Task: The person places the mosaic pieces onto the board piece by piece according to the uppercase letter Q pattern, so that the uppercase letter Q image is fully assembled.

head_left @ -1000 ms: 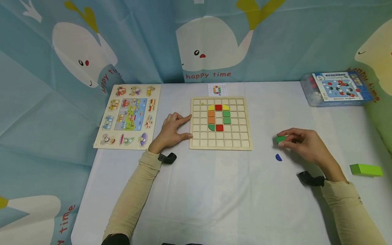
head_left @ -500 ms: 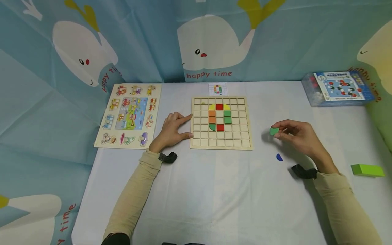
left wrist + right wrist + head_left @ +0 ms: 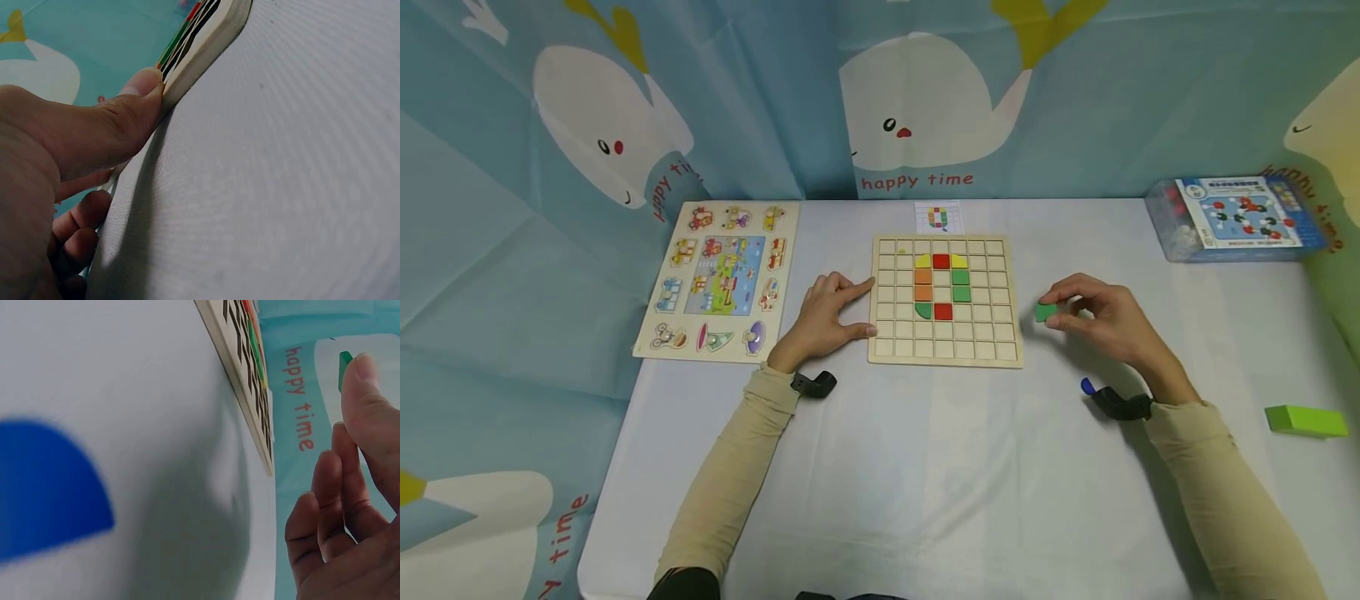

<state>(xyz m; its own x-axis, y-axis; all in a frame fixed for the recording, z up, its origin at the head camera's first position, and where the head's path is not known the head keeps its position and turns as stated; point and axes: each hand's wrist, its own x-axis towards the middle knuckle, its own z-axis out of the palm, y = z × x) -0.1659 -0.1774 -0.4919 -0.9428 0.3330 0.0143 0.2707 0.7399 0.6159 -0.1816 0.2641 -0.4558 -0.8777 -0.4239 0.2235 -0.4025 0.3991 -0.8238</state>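
Observation:
My left hand (image 3: 822,319) rests at the left edge of a wooden grid board (image 3: 987,352), thumb and index finger spread and touching the rim. Red, yellow, orange and green pieces form a ring in the board's cells. To the right of the board, my right hand (image 3: 1101,321) pinches a small green piece (image 3: 1046,312) between thumb and fingers, above the table. Only a sliver of that green piece (image 3: 345,367) shows beside the thumb in the right wrist view. A blue half-round piece (image 3: 47,487) lies on the table below the right wrist.
A small pattern card (image 3: 937,218) lies behind the board. At the left is a wooden picture puzzle (image 3: 658,321) with knobbed pieces. A clear plastic box (image 3: 1240,218) stands at the back right, and a lime-green block (image 3: 1306,421) lies at the far right.
My right hand has lifted the green piece and carried it left and away from me, closer to the board. The left hand stays at the board's edge.

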